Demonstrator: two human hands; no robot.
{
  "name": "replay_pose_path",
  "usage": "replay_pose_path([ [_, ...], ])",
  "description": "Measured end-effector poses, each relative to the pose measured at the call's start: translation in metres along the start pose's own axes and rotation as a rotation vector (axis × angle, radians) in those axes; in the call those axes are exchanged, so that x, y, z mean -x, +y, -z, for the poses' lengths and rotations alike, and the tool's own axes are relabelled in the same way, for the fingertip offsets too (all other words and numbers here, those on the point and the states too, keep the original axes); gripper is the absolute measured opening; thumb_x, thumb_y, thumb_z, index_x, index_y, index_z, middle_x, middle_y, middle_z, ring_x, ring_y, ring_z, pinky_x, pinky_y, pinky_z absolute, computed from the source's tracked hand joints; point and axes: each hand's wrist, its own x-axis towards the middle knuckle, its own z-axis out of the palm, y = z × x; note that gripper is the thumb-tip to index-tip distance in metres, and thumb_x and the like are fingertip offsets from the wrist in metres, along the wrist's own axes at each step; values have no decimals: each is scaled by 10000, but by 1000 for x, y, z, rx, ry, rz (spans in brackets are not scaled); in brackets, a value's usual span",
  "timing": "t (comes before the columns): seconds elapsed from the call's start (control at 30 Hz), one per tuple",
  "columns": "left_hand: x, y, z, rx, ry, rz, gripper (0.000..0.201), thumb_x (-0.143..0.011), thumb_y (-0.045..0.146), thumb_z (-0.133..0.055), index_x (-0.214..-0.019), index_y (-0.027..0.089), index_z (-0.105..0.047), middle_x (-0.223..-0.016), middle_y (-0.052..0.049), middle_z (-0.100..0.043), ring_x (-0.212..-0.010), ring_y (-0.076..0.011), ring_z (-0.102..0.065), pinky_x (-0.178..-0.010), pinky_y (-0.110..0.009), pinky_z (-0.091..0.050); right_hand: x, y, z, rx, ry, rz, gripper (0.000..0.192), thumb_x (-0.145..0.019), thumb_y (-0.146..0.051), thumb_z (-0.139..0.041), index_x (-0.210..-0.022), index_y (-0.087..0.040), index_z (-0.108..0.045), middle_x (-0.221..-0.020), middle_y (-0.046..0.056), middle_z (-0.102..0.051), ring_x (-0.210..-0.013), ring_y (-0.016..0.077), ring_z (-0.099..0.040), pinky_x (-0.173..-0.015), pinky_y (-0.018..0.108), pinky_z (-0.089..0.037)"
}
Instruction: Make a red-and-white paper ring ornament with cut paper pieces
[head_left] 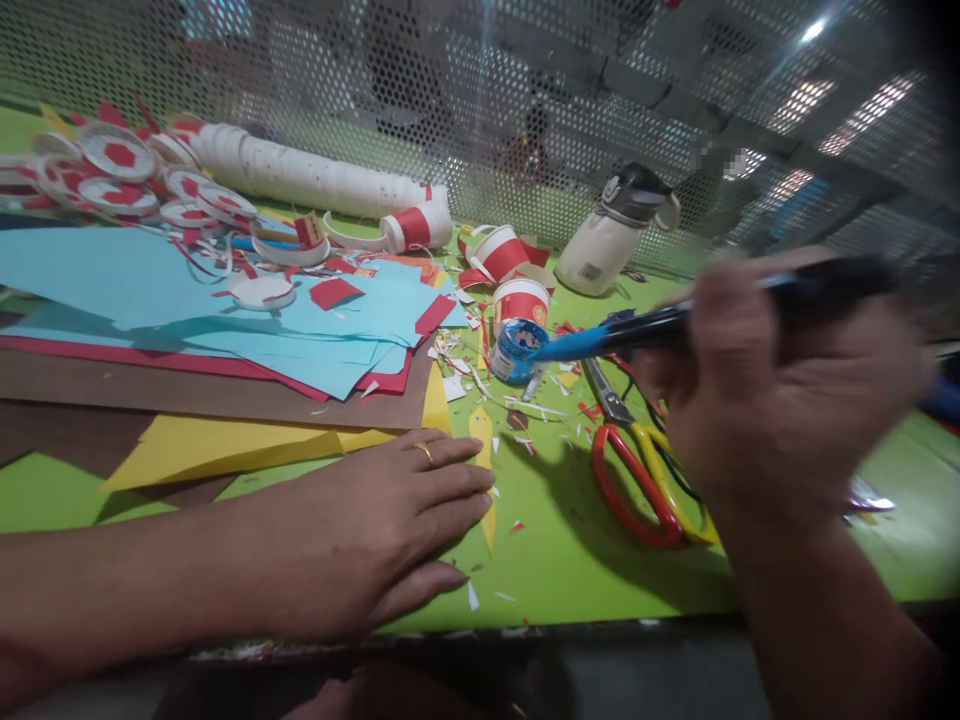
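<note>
My left hand [375, 525] lies flat, palm down, on the green table top [555, 560], fingertips on a small yellow paper strip [484, 440]; a ring sits on one finger. My right hand [780, 390], blurred, is raised over the table and closed around a blue and black pen-like tool [675, 325]. The tool's blue tip points left, close to a small blue round pot [516, 350]. Red and yellow scissors [645, 480] lie on the table just under the right hand.
Light blue [150, 290], red, brown and yellow [225, 445] paper sheets are stacked at left. Cut red and white paper cups [510, 260], a long cup stack [300, 175], paper discs [120, 170] and a white bottle [615, 235] stand behind. A perforated metal screen [480, 90] closes the back. Scraps litter the middle.
</note>
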Motion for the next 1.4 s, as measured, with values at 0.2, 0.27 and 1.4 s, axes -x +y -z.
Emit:
replay_pose_path([
  [0.2,0,1,2,6,-73,-3,369,-879,304,-467,-1206,145,-532,-1215,-99,-585,-1209,-266,-449,-1029,-407,-354,1,3,1,-46,-81,-59,198,-833,-326,-579,-673,-218,-534,-482,-49,-461,-391,97,-427,-398,261,-356],
  [0.27,0,1,2,-11,-85,4,365,-888,308,-449,-1206,151,-534,-1225,-91,-580,-1210,-265,-447,-1034,-410,-348,3,10,-2,-33,-162,-71,216,-829,-341,-583,-661,-212,-542,-491,-49,-467,-396,88,-429,-407,249,-366],
  [1.4,0,-2,-4,-43,-61,-4,352,-884,315,-459,-1187,158,-548,-1248,-77,-572,-1218,-260,-447,-1028,-404,-359,10,29,-15,55,-516,-44,277,-836,-366,-568,-657,-155,-546,-526,-29,-499,-461,89,-454,-475,234,-379],
])
